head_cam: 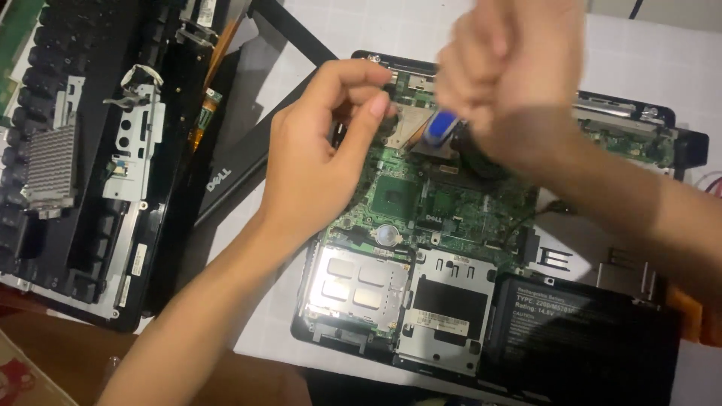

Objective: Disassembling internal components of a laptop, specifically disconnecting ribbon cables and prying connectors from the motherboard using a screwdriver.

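A blue-handled screwdriver [440, 126] is clenched upright in the right hand [504, 71], fisted for turning force, above the opened laptop base [421, 203]. The left hand [323, 158], fingers curled and pinching nothing visible, steadies beside it.

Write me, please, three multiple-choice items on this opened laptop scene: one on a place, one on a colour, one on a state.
1. Where does the black battery lie?
A. at the near right corner of the laptop base
B. on the keyboard at the far left
C. in the left hand

2. What colour is the handle of the tool in the right hand?
A. red
B. blue
C. yellow

3. How is the motherboard?
A. covered by a lid
B. exposed
C. lifted off the table

Answers: 1 A, it sits low on the right; 2 B, blue shows below the closed fist; 3 B, green board and chips lie bare, the left hand above them.
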